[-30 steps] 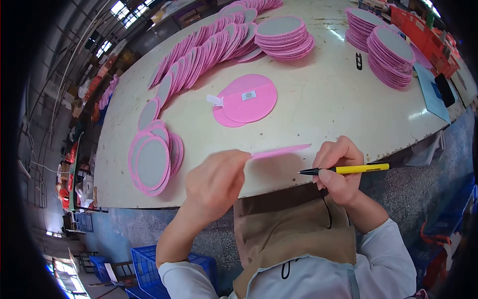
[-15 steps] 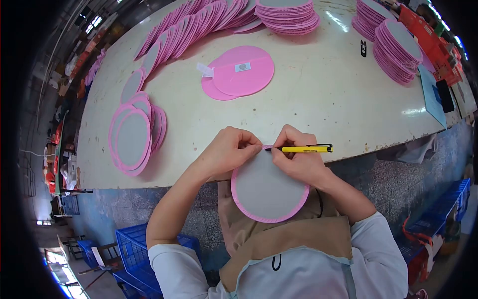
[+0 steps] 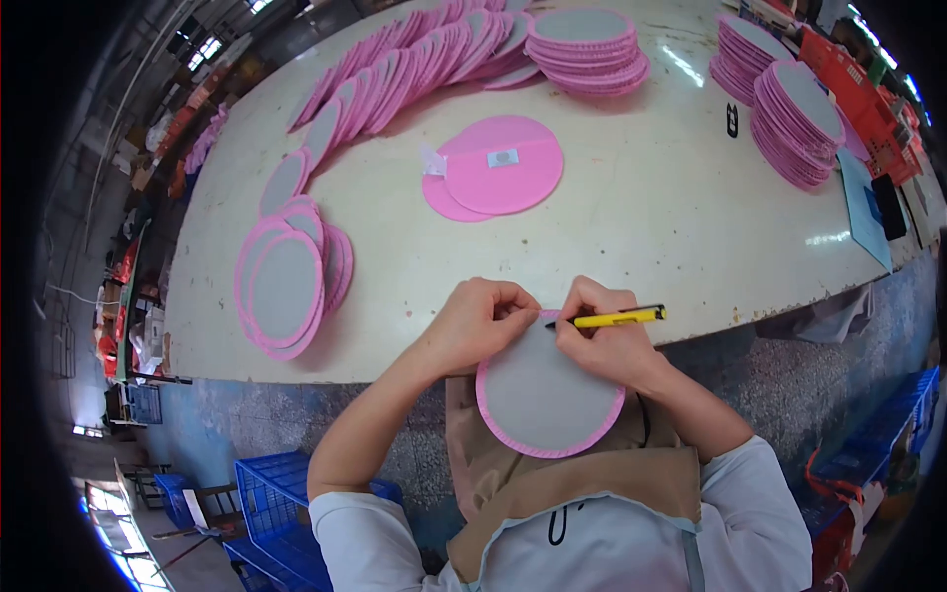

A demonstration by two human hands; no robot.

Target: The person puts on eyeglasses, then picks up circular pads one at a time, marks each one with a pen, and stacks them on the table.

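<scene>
A round grey disc with a gathered pink rim [image 3: 548, 395] lies against my lap, its far edge at the table's front edge. My left hand [image 3: 485, 321] pinches that far rim between thumb and fingers. Beside it, my right hand [image 3: 610, 333] is closed around a yellow pen [image 3: 619, 318] with a black clip. The pen's dark tip points left at the disc's upper edge, close to my left fingertips; whether it touches cannot be made out. Farther in on the table lie two overlapping pink discs [image 3: 533, 183], the upper one with a small white label.
Several finished-looking grey-and-pink discs [image 3: 284, 288] are piled at the left, with a long fanned row [image 3: 395, 84] behind. Stacks stand at the back [image 3: 587, 54] and right [image 3: 797, 123]. Small black snips [image 3: 732, 120], a red crate [image 3: 838, 84] and blue crates [image 3: 281, 503] are around.
The whole scene sits slightly lower and further right in view as the camera shifts. The pen tip has moved from the pink rim slightly onto the grey side; both hands keep their holds.
</scene>
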